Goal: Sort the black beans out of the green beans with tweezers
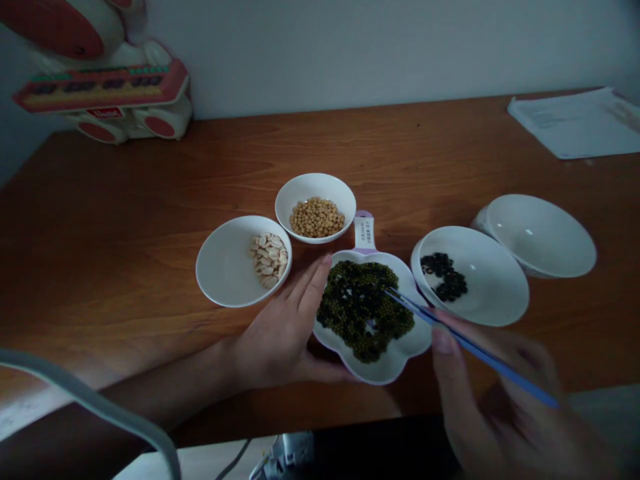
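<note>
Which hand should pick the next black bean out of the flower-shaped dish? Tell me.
Probably the right hand: it holds the blue tweezers, whose tips are over the mixed beans in the flower-shaped dish. The left hand lies against the dish's rim, steadying it, with nothing in its fingers.

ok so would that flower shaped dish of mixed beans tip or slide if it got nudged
Probably not tip: the flower-shaped dish looks shallow and wide, and the left hand braces its rim. On the smooth wooden table it might slide without that hold. The small round beans would likely roll and scatter if jolted.
</note>
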{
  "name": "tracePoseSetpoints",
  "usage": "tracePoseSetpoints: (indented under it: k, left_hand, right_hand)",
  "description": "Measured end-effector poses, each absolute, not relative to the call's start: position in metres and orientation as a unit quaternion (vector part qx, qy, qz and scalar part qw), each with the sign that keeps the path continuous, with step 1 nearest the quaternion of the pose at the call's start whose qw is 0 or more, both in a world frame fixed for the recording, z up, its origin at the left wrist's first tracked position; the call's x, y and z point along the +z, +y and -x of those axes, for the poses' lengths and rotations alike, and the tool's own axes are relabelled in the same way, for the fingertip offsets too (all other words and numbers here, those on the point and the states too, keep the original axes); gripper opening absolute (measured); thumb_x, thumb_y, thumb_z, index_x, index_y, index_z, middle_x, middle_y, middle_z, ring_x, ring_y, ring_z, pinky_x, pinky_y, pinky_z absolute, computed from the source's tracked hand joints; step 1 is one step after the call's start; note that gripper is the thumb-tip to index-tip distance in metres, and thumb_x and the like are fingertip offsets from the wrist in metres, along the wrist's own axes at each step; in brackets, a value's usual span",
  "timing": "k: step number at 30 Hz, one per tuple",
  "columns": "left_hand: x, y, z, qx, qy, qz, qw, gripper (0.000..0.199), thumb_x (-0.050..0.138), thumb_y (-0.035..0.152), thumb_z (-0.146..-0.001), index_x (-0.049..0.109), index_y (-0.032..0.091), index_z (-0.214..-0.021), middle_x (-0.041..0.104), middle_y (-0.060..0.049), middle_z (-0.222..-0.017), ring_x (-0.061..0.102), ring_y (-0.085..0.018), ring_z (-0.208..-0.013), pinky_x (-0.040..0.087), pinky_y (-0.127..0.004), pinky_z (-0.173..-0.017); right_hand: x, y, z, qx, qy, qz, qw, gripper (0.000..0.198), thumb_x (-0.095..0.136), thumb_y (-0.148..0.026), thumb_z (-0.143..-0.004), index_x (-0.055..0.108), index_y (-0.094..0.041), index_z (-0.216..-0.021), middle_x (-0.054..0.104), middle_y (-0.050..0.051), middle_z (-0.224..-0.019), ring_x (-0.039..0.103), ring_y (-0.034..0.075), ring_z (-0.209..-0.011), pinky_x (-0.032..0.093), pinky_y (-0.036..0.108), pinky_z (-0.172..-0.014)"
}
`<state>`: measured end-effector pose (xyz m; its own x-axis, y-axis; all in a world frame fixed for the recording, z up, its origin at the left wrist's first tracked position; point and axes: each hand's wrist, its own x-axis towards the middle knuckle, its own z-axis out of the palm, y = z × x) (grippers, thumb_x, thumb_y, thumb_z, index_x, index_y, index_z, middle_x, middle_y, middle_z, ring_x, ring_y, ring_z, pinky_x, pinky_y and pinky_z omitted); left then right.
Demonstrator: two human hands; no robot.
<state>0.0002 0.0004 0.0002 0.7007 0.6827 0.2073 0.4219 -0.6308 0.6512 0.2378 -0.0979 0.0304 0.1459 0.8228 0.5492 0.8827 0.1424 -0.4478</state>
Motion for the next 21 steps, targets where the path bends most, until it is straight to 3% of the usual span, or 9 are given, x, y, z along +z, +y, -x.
tracePoseSetpoints:
  k: [7,21]
  left_hand:
    - [-0.002,0.000,0.000,0.227,0.315,-0.876,0.287,0.149,0.091,0.066,-0.070,-0.012,0.019,-0.168,0.025,-0.029,-0.171,0.031,-0.049,-0.158,0.039,-0.068,-0.125]
    - [-0.002,0.000,0.001,0.220,0.319,-0.874,0.292,0.150,0.091,0.066,-0.069,-0.012,0.018,-0.168,0.025,-0.029,-0.171,0.031,-0.049,-0.158,0.039,-0.069,-0.125]
  right_hand:
    - [0.022,-0.084,-0.220,-0.012,-0.689,0.634,0.352,0.030,0.072,-0.026,-0.095,0.071,-0.028,-0.125,0.077,0.000,-0.101,0.066,0.018,-0.091,0.050,0.035,-0.085]
    - [0.021,-0.081,-0.220,-0.019,-0.700,0.624,0.348,0.026,0.071,-0.022,-0.095,0.071,-0.026,-0.120,0.076,-0.001,-0.098,0.065,0.016,-0.088,0.047,0.035,-0.086]
